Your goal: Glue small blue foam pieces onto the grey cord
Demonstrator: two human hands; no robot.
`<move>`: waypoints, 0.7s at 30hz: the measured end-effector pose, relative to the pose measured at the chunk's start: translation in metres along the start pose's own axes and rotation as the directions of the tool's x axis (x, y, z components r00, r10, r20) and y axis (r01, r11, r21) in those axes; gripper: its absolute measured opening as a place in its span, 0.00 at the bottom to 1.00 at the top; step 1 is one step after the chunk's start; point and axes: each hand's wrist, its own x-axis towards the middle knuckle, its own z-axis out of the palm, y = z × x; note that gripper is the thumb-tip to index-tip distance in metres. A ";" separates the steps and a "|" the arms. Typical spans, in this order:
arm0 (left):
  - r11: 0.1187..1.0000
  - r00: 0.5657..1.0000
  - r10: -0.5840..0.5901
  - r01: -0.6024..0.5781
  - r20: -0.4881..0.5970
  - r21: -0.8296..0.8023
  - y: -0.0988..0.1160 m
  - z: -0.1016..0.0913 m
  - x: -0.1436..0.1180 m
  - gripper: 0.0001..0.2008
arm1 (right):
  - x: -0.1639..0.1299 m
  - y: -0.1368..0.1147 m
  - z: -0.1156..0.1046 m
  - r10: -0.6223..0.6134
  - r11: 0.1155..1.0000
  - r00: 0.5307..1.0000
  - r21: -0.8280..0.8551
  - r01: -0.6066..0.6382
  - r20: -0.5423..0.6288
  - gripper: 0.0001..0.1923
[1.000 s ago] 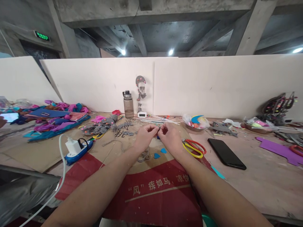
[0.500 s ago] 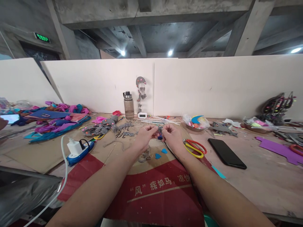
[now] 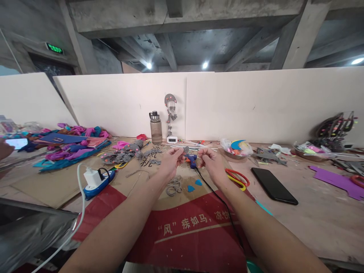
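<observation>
I'm holding both hands raised over the tabletop [image 3: 298, 223]: left hand [image 3: 170, 162] fingers pinching a small grey piece [image 3: 186, 150], right hand [image 3: 211, 162] fingers gripping the blue glue gun [image 3: 192, 159] beside it, cord [image 3: 218, 199] trailing toward me.

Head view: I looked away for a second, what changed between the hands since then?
Both hands, left hand and right hand, rose a little and drew apart. A small blue glue gun with a black cord now shows between them; earlier it was hidden. The scissors, phone and water bottle stayed put.
</observation>
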 end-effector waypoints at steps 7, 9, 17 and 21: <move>0.999 0.999 -0.032 0.033 0.020 -0.024 0.000 0.005 -0.004 0.14 | 0.004 -0.003 -0.004 -0.038 0.978 0.998 -0.206 0.027 -0.048 0.13; 0.998 0.999 -0.048 0.049 0.015 -0.035 0.001 0.005 -0.004 0.12 | 0.007 -0.004 -0.011 -0.063 0.958 0.996 -0.284 0.044 -0.058 0.13; 0.993 0.999 -0.047 0.044 -0.017 -0.112 0.007 -0.002 0.004 0.09 | 0.003 0.004 -0.066 -0.016 0.573 0.998 -0.818 0.052 0.053 0.15; 0.987 0.999 0.014 -0.022 -0.047 -0.157 0.014 -0.006 0.009 0.10 | -0.017 0.022 -0.105 0.088 0.081 0.991 -0.992 0.091 0.098 0.13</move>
